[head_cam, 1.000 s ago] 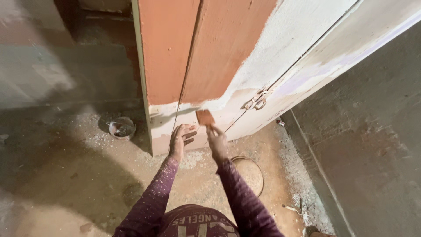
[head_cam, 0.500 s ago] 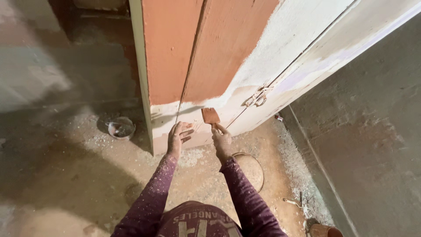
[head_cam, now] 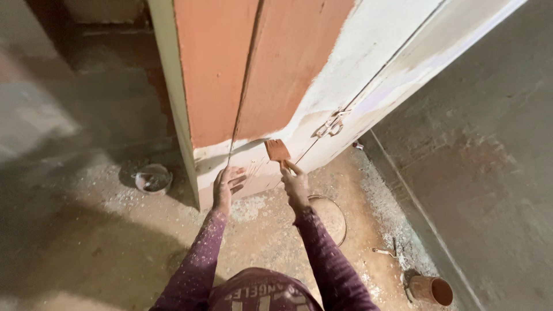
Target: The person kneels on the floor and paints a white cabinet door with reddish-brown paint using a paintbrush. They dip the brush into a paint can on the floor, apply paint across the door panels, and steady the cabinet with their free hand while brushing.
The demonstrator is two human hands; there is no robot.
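Since the earlier frames, the flat rust-coloured paintbrush (head_cam: 277,150) has lifted slightly up the pale unpainted lower part of the tall wooden door (head_cam: 288,75), so the orange coat is spreading downward. Right hand (head_cam: 296,184) fingers are clenched around its handle, bristles just above them. Left hand (head_cam: 226,187) lies released, splayed flat on the door.

One view only — a camera worn on the head, looking steeply down and forward at the door (head_cam: 276,75); the door's lower part fills the upper middle of the frame, close, at arm's reach; below it lies the floor (head_cam: 86,242), to its right a grey wall (head_cam: 489,144); the person's own sleeves enter from the bottom edge.
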